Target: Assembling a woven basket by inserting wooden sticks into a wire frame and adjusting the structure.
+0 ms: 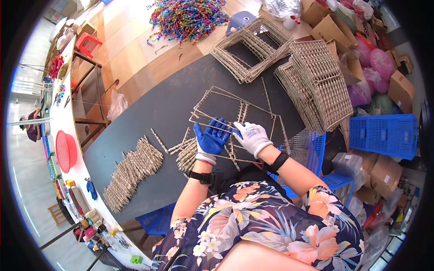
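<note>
Between my hands, low over the dark table, is a thin wire frame (244, 101) wrapped in tan twist, with crossbars at its middle. My left hand (211, 139), in a glove with a blue palm, lies palm up with its fingers stretched out; a thin bar of the frame crosses them. My right hand (252, 137) has its white glove back upward and its fingers closed on the frame near the middle crossbars; the fingertips are partly hidden. Beside my left wrist sits a small bunch of twisted tan sticks (186, 158). A larger pile of these sticks (135, 171) spreads farther left.
Bare wire frames (253, 49) are stacked at the table's far side. Stick-filled panels (316, 83) stand stacked on the right. Blue crates (383, 137) and cardboard boxes crowd the right. Colourful beads (185, 18) lie heaped on the floor beyond the dark table (149, 106).
</note>
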